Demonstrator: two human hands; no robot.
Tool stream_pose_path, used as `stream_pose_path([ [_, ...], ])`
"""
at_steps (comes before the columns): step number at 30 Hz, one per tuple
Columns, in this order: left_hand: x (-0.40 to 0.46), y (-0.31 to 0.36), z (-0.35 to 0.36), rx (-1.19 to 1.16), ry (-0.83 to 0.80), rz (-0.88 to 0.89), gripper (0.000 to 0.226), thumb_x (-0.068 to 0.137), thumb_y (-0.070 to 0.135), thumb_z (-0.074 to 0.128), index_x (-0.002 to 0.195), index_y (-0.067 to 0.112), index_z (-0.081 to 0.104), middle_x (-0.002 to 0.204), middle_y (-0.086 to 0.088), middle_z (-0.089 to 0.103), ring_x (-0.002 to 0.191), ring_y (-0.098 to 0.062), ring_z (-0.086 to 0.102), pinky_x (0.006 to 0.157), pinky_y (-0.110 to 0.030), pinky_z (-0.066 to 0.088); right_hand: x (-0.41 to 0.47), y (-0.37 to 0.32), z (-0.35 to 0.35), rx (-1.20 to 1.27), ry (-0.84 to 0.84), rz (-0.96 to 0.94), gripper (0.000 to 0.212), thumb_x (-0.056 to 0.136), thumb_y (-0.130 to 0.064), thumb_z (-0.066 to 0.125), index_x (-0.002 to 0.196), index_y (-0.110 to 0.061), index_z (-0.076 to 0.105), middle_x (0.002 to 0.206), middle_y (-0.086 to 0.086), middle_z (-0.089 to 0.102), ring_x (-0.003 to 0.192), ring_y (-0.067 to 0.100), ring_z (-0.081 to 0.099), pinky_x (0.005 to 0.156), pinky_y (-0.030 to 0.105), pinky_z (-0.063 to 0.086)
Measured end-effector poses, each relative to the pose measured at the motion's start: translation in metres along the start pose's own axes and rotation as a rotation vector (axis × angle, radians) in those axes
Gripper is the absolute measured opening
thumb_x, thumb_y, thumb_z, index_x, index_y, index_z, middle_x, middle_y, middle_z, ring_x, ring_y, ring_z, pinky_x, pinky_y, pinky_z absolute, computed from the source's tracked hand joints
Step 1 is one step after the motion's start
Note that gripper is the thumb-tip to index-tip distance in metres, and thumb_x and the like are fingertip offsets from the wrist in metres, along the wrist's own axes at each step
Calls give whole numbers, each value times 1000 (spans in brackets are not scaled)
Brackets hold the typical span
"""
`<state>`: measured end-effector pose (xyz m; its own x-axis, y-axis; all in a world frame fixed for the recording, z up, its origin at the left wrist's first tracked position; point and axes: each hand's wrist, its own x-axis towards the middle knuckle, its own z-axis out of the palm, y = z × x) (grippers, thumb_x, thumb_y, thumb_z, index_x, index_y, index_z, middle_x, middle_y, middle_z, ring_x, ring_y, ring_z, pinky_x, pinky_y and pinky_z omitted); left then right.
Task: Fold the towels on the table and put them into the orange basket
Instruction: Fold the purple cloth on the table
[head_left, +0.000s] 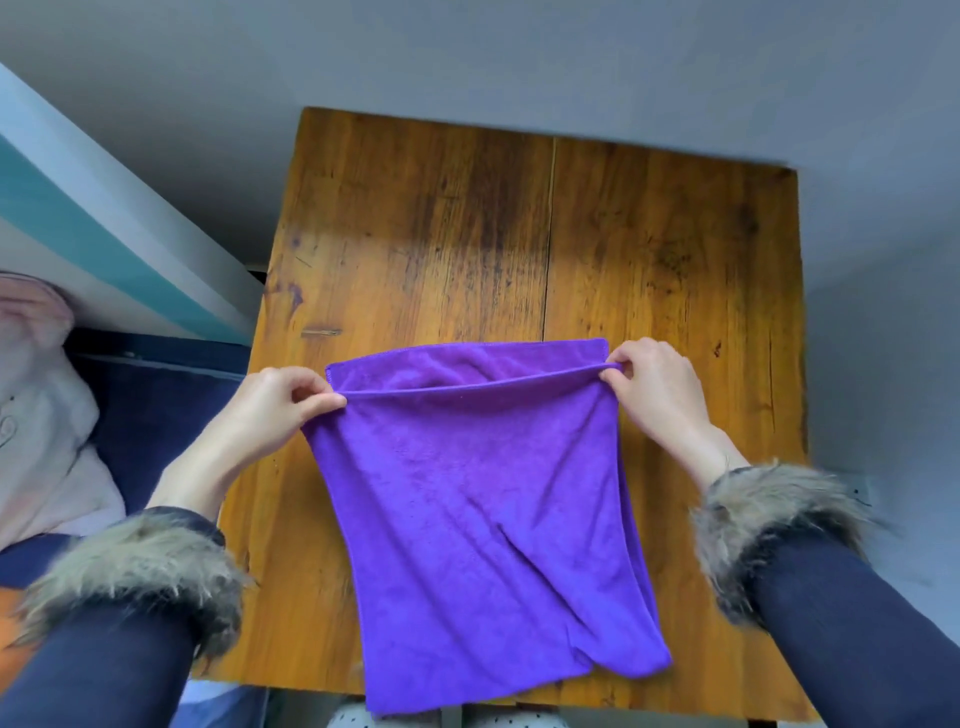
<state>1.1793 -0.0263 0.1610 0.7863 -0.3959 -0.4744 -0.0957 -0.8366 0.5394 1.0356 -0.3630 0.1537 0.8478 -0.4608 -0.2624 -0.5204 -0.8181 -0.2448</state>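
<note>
Purple towel held taut over the wooden table (415, 208)

Left hand (275, 402) and right hand (657, 384) each pinch 1 corner of the purple towel (478, 488); its lower end drapes past the table's near edge.

One purple towel (467, 499). One wooden surface (415, 218) beneath it. Two hands: the left (280, 405) and the right (654, 384). Two fur cuffs, one (135, 577) on the left sleeve, one (774, 525) on the right. One pale pillow (36, 415) at left.
</note>
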Motion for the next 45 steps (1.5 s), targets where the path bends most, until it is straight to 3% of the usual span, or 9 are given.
stream_pose_path([
  [6,40,-19,31,145,73,137,10,87,14,62,85,5,66,108,-14,56,107,-32,47,96,-35,33,33,0,17,7,-68,-47,19,91,-15,53,100,-4,65,111,16,57,107,34,47,92,43,40],
  [11,54,-17,48,291,169,159,9,86,16,62,84,8,63,127,-14,45,120,-33,36,93,-47,32,55,3,25,-18,-91,-86,17,89,-16,56,95,-3,65,115,14,49,111,32,44,97,39,39],
  [19,58,-19,49,284,81,175,14,91,21,56,93,10,63,100,-9,51,103,-32,38,85,-39,29,69,-4,20,8,-308,-58,7,83,-9,55,79,-14,53,99,8,48,97,30,51,86,41,43],
  [25,47,-21,26,77,-32,147,14,90,9,56,79,16,53,87,-7,51,88,-25,50,72,-21,27,51,-1,5,221,-221,79,20,82,-14,63,66,-22,55,82,0,60,83,22,55,75,28,40],
  [28,34,-19,17,58,-56,101,15,89,8,58,76,15,56,87,-6,58,87,-23,54,70,-20,29,36,0,-12,340,-199,169,17,81,-12,66,67,-19,60,80,1,62,80,17,55,70,22,34],
  [33,8,7,-11,-54,58,189,12,90,11,57,79,11,62,83,-2,65,76,-17,57,68,-24,36,2,-2,-52,468,-86,209,21,79,-12,68,63,-22,59,82,4,65,84,19,58,75,26,41],
  [36,-16,23,-30,-78,145,292,13,90,12,57,79,16,60,81,5,63,69,-4,53,65,-12,37,-28,-2,-84,515,-13,199,23,80,-12,69,64,-24,59,81,4,66,84,21,61,81,33,46],
  [40,-44,53,-62,-129,257,382,11,87,14,62,77,17,62,74,11,61,68,-3,56,63,-7,39,-62,-7,-132,579,116,193,19,80,-10,69,67,-20,61,79,5,66,82,21,60,80,35,47],
  [45,-70,90,-116,-159,382,528,17,77,11,73,67,21,63,62,9,64,61,6,56,58,-9,42,-92,-16,-196,718,289,114,23,79,-2,68,66,-20,61,72,-2,63,69,11,57,69,19,46],
])
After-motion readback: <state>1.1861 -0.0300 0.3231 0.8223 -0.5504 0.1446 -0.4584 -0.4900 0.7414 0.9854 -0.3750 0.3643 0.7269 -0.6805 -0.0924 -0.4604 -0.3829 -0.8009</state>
